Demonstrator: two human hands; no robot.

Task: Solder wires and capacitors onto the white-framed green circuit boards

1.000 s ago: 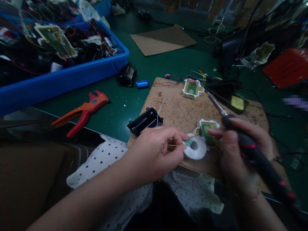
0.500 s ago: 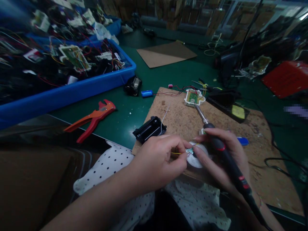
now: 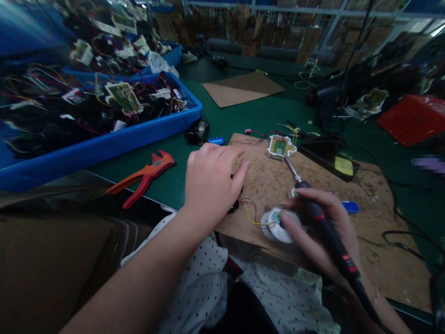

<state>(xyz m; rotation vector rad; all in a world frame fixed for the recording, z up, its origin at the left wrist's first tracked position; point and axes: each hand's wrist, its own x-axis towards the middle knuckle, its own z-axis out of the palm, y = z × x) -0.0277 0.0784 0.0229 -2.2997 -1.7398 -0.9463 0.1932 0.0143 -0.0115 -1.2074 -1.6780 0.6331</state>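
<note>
My right hand [image 3: 321, 227] grips a black soldering iron [image 3: 314, 211], its tip pointing away toward a white-framed circuit board [image 3: 280, 147], while its fingers rest on a white round part [image 3: 278, 222] carrying a small green board and yellow and red wires. My left hand [image 3: 210, 178] is over the brown work board [image 3: 347, 185], fingers stretched forward, covering a black battery holder [image 3: 234, 204] that shows only at its edge. It holds nothing that I can see.
A blue bin [image 3: 104, 139] full of wires and boards stands at the left. Red wire strippers [image 3: 146, 174] lie on the green mat. A small blue cell [image 3: 216, 140], a black solder stand with a yellow sponge [image 3: 342, 164], a cardboard sheet [image 3: 241, 88] and a red box [image 3: 412, 118] lie around.
My left hand let go of the yellow wire at the white round part and moved up and away over the black holder. The right hand stays with the iron.
</note>
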